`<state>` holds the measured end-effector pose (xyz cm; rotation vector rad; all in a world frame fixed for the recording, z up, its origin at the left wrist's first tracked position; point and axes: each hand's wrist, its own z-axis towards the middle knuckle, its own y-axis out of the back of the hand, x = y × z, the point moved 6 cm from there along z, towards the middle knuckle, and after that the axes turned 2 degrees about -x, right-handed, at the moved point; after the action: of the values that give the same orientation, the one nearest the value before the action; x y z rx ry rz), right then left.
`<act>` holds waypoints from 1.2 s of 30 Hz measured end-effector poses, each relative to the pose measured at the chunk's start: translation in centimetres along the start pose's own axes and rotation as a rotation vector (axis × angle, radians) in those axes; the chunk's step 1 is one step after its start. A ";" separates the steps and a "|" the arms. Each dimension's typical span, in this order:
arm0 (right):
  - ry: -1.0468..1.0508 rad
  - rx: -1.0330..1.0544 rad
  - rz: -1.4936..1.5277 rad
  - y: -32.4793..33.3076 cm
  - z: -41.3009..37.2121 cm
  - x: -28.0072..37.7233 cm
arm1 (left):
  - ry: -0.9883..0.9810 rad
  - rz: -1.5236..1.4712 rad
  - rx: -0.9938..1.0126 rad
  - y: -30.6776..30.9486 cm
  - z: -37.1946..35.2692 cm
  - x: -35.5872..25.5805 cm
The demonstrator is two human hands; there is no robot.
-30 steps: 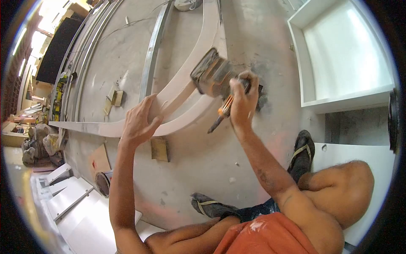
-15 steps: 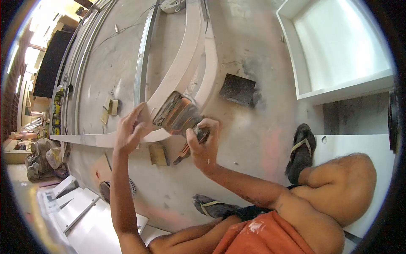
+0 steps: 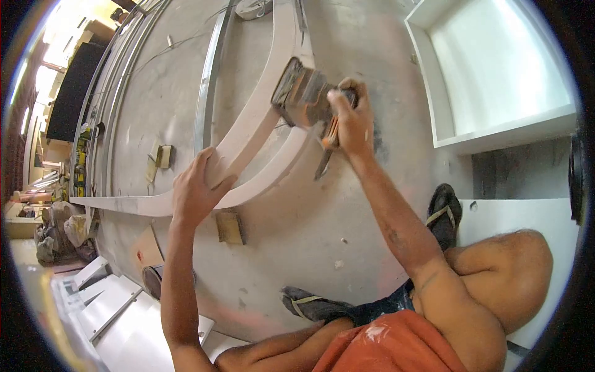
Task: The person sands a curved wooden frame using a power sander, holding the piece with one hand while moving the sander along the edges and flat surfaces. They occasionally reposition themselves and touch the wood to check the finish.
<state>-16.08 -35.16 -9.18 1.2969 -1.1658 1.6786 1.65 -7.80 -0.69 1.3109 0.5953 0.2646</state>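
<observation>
A grey, dusty concrete floor (image 3: 297,260) fills the view. On it lies a long curved white wooden board (image 3: 251,127), made of two arched strips that meet a straight strip at the person's left. To the right of the board, well apart, a white open-fronted cabinet box (image 3: 502,133) lies on the floor, and its inside shows only white faces. Near the board's left end, towards the person, a round dark tin (image 3: 150,282) sits beside flat white panels (image 3: 118,310). What the tin holds cannot be told.

The left hand (image 3: 195,192) lies palm-down on the board where the strips join, fingers pressed together and thumb hooked over the near edge. The right hand (image 3: 350,124) is closed around a worn brown sanding block (image 3: 300,96), which it sets against the board's far strip. The same fist also holds an orange-handled tool (image 3: 327,146) that points down.

The board looks stiff across but probably springy along its length, light for its size and easily scuffed. It is best held by its broad face near the join. A small wooden block (image 3: 229,226) lies just beside the board's near edge.
</observation>
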 end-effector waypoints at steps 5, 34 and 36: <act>0.018 0.108 0.023 -0.2 3.3 1.2 | 0.022 -0.018 0.029 0.5 0.1 -0.1; 0.235 -0.049 -0.179 -2.3 -9.8 2.5 | 0.108 -0.600 0.105 0.1 0.4 3.7; 0.228 -0.089 -0.166 -1.4 -6.8 2.5 | 0.044 -0.529 0.075 0.3 0.4 2.8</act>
<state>-17.64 -28.28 -7.08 1.0844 -0.9608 1.5873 4.17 -6.67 -1.11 1.1731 0.9705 -0.1657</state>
